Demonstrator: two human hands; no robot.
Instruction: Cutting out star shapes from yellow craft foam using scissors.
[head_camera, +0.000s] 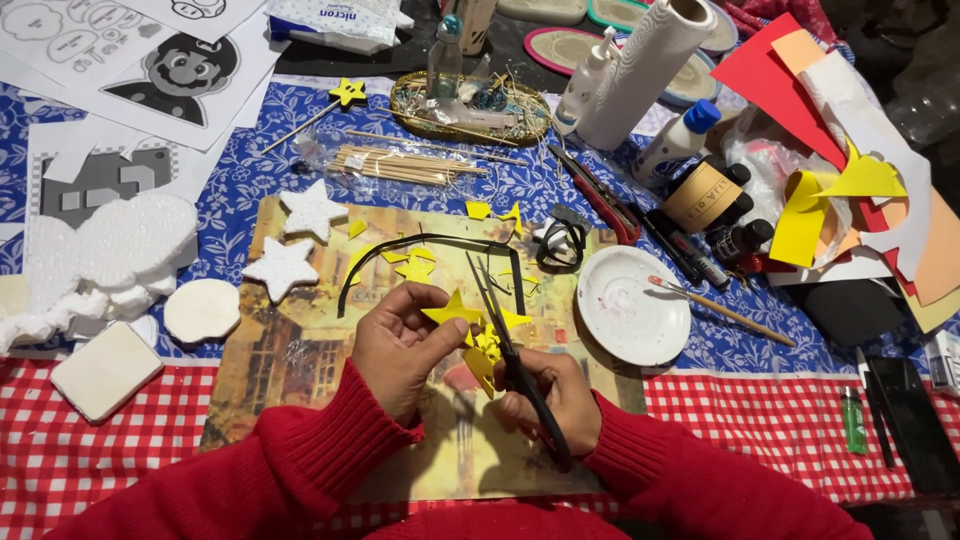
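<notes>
My left hand pinches a small yellow foam star between thumb and fingers. My right hand grips black scissors, whose blades point up and away beside the star. Yellow foam offcuts hang between the two hands. Both hands hover over a printed picture mat. A black curved strip and small yellow scraps lie on the mat just beyond the hands. Both sleeves are red.
Two white foam stars and white foam shapes lie at the left. A white dish with a paintbrush sits to the right. Wooden sticks, glue bottles, a paper roll and coloured sheets crowd the back.
</notes>
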